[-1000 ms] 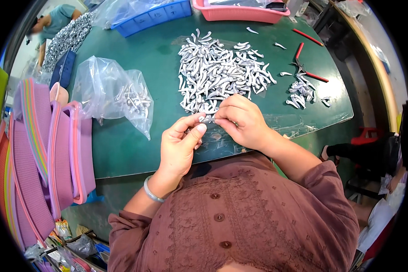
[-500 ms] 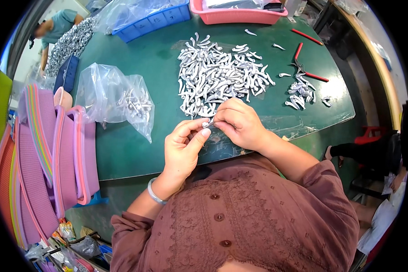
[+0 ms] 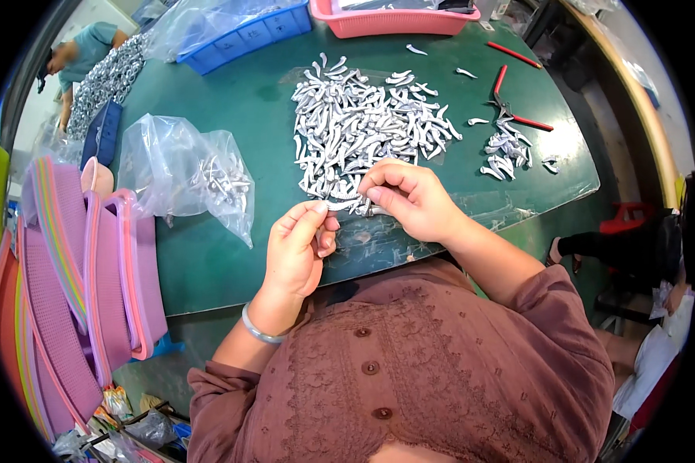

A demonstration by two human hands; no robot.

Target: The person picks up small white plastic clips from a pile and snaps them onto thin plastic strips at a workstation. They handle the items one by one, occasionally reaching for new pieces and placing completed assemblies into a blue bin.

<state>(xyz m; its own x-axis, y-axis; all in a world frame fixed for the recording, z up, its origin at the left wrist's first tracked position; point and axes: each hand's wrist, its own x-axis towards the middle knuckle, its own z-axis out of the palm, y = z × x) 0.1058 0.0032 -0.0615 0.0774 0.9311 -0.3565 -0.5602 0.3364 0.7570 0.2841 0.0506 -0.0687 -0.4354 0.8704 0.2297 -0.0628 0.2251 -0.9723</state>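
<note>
My left hand (image 3: 295,245) pinches one end of a small curved, silvery-white metal piece (image 3: 340,206) between thumb and fingers, just above the table's near side. Right beside it, my right hand (image 3: 415,202) has thumb and fingertips pressed together at the near edge of the pile of similar curved metal pieces (image 3: 371,116). Whether a piece sits between those fingertips is hidden. The two hands are a little apart.
To the left lies a clear plastic bag (image 3: 174,166) with metal parts inside. Red-handled pliers (image 3: 504,108) rest at the right near a smaller heap of curved pieces (image 3: 506,151). A blue crate (image 3: 247,38) and a pink basket (image 3: 394,25) stand at the back.
My hands have moved apart. The left came down slightly leftward with the curved piece now showing lengthwise, and the right fingertips have drawn away from it. The view has shifted slightly.
</note>
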